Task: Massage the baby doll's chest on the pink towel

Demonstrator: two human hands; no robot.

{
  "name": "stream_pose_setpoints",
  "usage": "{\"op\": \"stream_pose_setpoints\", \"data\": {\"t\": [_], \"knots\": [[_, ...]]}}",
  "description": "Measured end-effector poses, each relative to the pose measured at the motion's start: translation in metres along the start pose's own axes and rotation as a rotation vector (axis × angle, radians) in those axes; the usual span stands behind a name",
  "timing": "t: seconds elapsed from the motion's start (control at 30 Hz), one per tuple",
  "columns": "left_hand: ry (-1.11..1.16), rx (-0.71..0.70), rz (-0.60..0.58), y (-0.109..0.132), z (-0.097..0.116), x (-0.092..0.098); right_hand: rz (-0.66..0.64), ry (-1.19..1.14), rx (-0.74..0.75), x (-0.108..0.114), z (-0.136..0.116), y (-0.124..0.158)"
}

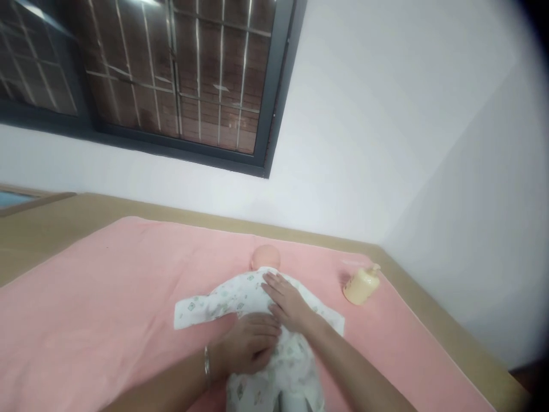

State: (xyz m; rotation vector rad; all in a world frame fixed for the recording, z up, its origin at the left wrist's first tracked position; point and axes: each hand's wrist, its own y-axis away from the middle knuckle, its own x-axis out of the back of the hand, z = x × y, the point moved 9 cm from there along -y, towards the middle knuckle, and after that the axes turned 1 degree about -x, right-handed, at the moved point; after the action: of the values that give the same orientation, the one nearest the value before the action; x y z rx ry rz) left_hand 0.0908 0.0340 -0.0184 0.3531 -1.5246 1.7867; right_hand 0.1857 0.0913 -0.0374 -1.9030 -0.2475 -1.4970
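A baby doll [266,257] lies on a pink towel [107,297], dressed in a white printed garment [206,306] with its sleeves spread out. My right hand [285,300] rests flat on the doll's chest, fingers stretched toward the head. My left hand [249,343] lies on the garment lower down, over the belly, fingers curled against the cloth. A metal bracelet sits on my left wrist. Neither hand lifts anything.
A pale yellow pump bottle [362,284] lies tipped on the towel to the right of the doll. The towel covers a tan surface [51,229] set in a corner of white walls. A barred dark window [171,74] is above left.
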Motion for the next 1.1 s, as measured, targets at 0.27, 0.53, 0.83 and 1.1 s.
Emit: {"op": "stream_pose_setpoints", "data": {"t": [0.27,0.53,0.83,1.1], "knots": [[-0.034,-0.023,0.016,-0.004,0.008,0.005,-0.085,-0.057,0.022,-0.006,-0.004,-0.061],[0.026,0.359,0.094,0.012,-0.037,-0.008,0.193,-0.117,-0.354,-0.01,0.029,0.027],[-0.584,1.214,-0.101,0.017,-0.155,0.026,0.056,-0.05,-0.758,-0.011,0.055,0.011],[-0.772,1.022,-0.115,0.019,-0.115,0.005,-0.311,-0.135,-0.939,-0.012,0.093,-0.007]]}}
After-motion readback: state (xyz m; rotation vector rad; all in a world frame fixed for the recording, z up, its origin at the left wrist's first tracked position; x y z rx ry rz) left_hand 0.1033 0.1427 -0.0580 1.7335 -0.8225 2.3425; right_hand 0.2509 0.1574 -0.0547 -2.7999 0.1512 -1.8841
